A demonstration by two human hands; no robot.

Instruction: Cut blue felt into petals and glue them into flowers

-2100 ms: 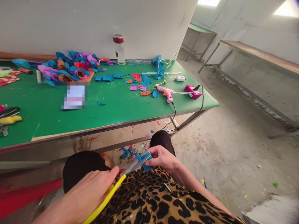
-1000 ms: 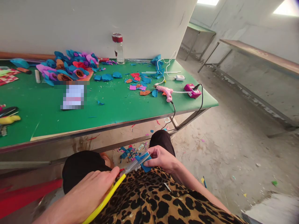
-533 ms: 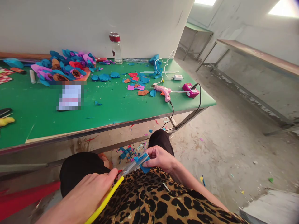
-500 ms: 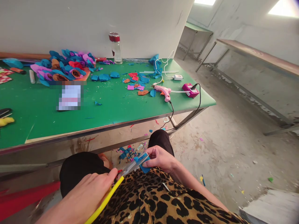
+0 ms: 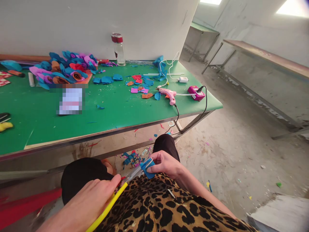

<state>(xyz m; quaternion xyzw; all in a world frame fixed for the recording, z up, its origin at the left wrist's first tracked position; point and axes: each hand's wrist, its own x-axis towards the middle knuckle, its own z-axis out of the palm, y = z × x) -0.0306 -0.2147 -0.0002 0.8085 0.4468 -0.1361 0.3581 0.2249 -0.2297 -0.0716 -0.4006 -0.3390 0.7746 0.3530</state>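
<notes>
My left hand (image 5: 96,193) grips a pair of yellow-handled scissors (image 5: 113,201), its fingers wrapped round a handle and mostly out of sight beneath the hand. The silver blades point up and right to a piece of blue crepe paper (image 5: 149,172). My right hand (image 5: 166,164) pinches this paper between thumb and fingers above my lap. The paper covers part of the blades near their tips, so how far they are parted there is hard to see. Below, scraps of blue, pink and red paper (image 5: 130,158) lie on the floor.
On the green table (image 5: 116,112) are paper flowers (image 5: 70,71), a blurred phone-like object (image 5: 70,101), a pink glue gun (image 5: 168,94), a purple power socket (image 5: 196,92), a bottle (image 5: 119,51) and loose petals (image 5: 106,80). A black cord hangs over the table's front edge.
The blue paper now lies across the blades, where more blade showed over it before. Both hands stay almost in place. The view has shifted very slightly.
</notes>
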